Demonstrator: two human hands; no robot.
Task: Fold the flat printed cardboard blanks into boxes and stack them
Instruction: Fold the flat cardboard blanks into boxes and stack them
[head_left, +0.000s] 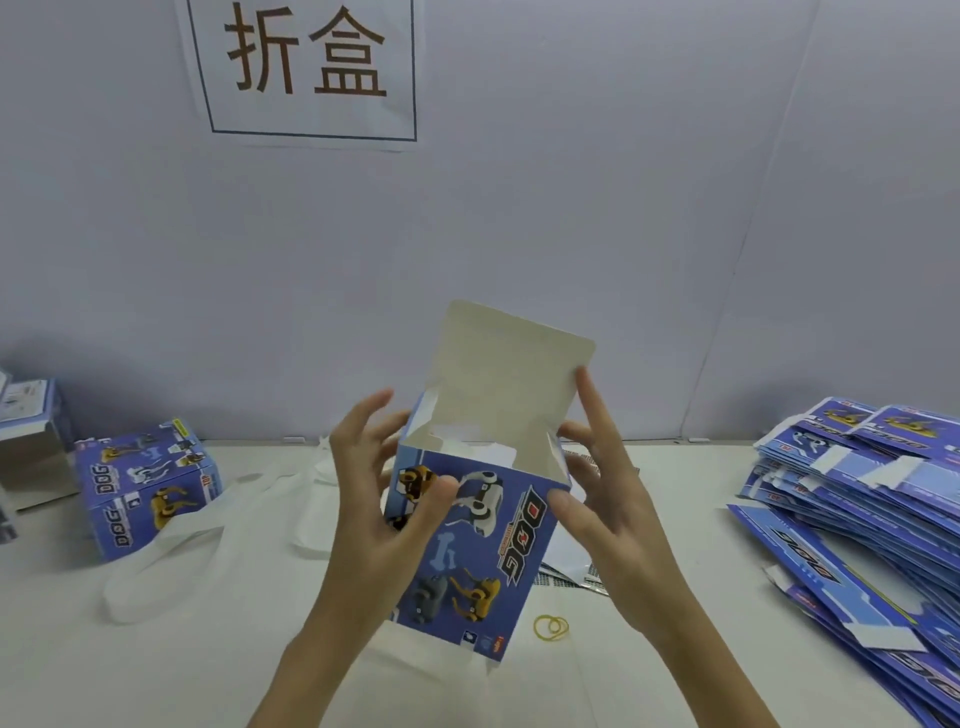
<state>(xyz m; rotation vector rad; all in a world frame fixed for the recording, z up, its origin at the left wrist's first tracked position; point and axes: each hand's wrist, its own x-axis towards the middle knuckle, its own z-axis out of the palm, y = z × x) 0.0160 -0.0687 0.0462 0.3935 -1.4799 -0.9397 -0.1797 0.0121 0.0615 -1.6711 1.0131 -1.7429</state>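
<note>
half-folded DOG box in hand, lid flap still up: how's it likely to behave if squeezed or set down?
The DOG box is probably very light: the left hand and right hand hold it up with thumbs and fingertips only. It looks empty, with thin card walls and an open top, so a firm squeeze would likely skew it. The raised lid flap seems floppy at its crease.

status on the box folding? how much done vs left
Done: one folded box stands at far left. In hand: both hands, left hand and right hand, hold an erected box whose top flap is still open. Left: a big pile of flat blanks on the right. No stack yet, so early days.
</note>
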